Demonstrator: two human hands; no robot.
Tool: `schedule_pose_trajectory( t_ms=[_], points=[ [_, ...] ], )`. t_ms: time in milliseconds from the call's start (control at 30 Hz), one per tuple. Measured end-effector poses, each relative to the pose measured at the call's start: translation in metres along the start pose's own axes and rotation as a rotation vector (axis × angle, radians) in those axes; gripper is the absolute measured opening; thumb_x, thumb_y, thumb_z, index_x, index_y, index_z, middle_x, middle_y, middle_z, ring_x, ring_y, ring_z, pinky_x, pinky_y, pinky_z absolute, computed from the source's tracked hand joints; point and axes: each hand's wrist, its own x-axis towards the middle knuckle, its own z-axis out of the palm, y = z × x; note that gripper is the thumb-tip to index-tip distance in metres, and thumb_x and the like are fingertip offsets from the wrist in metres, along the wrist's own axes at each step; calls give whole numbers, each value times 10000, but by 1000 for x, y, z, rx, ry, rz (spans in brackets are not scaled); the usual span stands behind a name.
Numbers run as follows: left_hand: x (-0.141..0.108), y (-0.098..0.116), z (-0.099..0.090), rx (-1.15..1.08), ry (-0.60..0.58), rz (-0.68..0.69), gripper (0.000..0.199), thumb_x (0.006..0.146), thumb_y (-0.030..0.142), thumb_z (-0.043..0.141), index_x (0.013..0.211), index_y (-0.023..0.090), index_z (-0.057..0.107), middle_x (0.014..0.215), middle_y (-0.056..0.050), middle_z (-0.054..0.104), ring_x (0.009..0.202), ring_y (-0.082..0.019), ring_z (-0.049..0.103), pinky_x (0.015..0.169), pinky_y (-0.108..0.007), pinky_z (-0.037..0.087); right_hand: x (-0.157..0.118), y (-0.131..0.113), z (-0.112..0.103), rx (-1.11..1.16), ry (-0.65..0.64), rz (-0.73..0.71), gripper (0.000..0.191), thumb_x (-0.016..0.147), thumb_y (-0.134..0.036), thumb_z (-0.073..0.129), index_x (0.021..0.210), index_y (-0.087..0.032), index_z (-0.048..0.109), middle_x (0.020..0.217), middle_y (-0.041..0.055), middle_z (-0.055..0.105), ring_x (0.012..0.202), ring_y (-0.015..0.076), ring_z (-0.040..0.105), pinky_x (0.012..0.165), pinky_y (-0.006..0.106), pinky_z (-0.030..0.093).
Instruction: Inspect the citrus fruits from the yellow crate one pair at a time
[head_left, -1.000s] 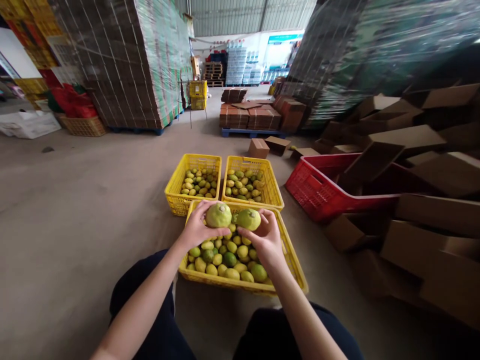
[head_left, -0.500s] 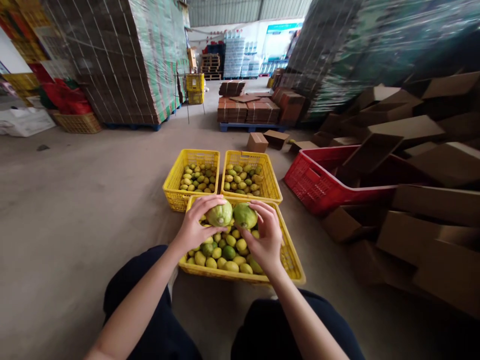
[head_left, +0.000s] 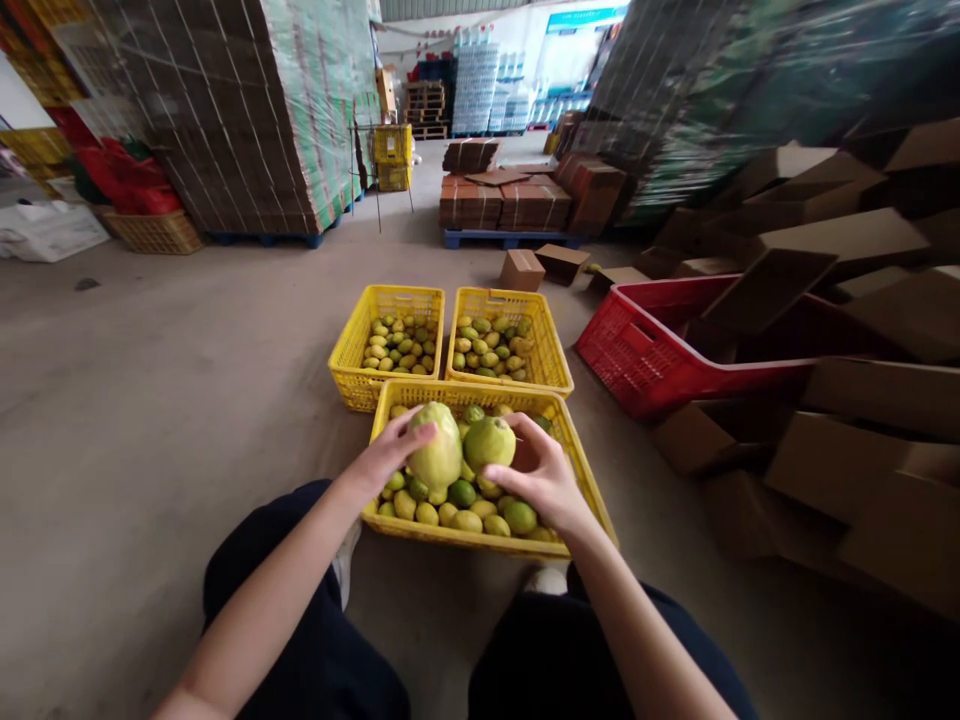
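A large pale yellow-green lemon [head_left: 436, 452] is held in my left hand [head_left: 384, 457], its long side showing and its narrow end down. My right hand [head_left: 546, 478] grips a rounder green lemon [head_left: 490, 443] between thumb and fingers, with one end turned toward me. The two fruits are side by side, very close together, above the near yellow crate [head_left: 465, 540]. Yellow and green lemons [head_left: 466, 521] lie in that crate, partly hidden by my hands and the held fruit.
Behind the near crate, a left yellow crate [head_left: 351, 380] and a right yellow crate [head_left: 556, 370] hold more lemons. A red crate [head_left: 626, 365] and heaped cardboard boxes [head_left: 847, 465] are on the right. Flattened cartons sit on a blue pallet [head_left: 495, 240] farther back.
The left lemon has been turned from end-on to sideways, its narrow end now low. Both hands still hold their fruit. The view has tilted slightly, with the background sitting higher.
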Motion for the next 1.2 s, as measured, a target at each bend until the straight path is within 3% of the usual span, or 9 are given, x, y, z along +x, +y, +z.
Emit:
schedule_pose_trajectory(
  t_ms=[100,167,400,533,667,767,933,1067,1200],
  points=[
    [8,-8,4,-156,34,-241,480,741,532,676,968,110,656,707,-67,678,588,-174,642,498,-242,504,3,4,6,164,75,211,495,603,-530,771,915,-242,516,736,-21,649,587,172,628,508,289,524],
    [12,-10,8,-167,57,-307,476,795,551,603,966,110,652,652,-51,662,488,-149,605,420,-228,471,6,9,10,245,110,317,483,645,-561,725,912,-246,476,677,-41,632,482,145,588,430,259,468],
    [17,-8,15,-342,117,-351,338,803,450,617,903,127,633,685,-51,659,552,-162,631,481,-258,515,15,12,12,209,87,346,401,722,-594,628,819,-226,504,624,-46,581,431,117,519,389,232,373],
    [16,-11,19,-572,184,-293,255,798,399,608,830,146,604,729,-45,661,679,-161,656,652,-294,565,12,8,13,-125,208,229,410,709,-590,646,867,-218,574,631,-33,561,502,125,500,431,234,387],
    [11,-19,23,-612,77,-240,278,774,424,577,821,153,612,814,-73,685,818,-224,670,757,-396,561,11,15,16,-627,369,-6,458,717,-582,645,973,-205,596,736,22,611,644,187,561,595,301,470],
    [8,-28,26,-619,18,-194,306,787,422,535,910,165,644,829,-63,691,855,-233,667,769,-399,553,13,21,24,-876,378,-110,429,827,-548,529,1051,-188,585,949,93,621,778,233,597,692,346,482],
    [12,-38,25,-601,-77,-117,444,785,434,518,1169,229,604,969,-32,686,892,-216,657,780,-352,531,12,19,33,-912,229,-206,398,958,-437,313,1148,-208,577,931,76,550,799,210,597,726,339,489],
    [19,-38,22,-518,-32,-26,543,764,425,545,1262,211,558,926,-36,679,863,-202,646,795,-322,507,7,16,40,-983,147,-317,464,861,-556,480,1116,-186,594,910,92,560,841,253,581,768,398,492],
    [23,-36,21,-451,15,73,565,781,399,572,1303,185,535,1000,-41,680,939,-193,634,883,-293,464,1,25,54,-981,185,-381,691,712,-575,661,1224,-143,490,1038,159,599,941,325,595,799,464,506]
  ],
)
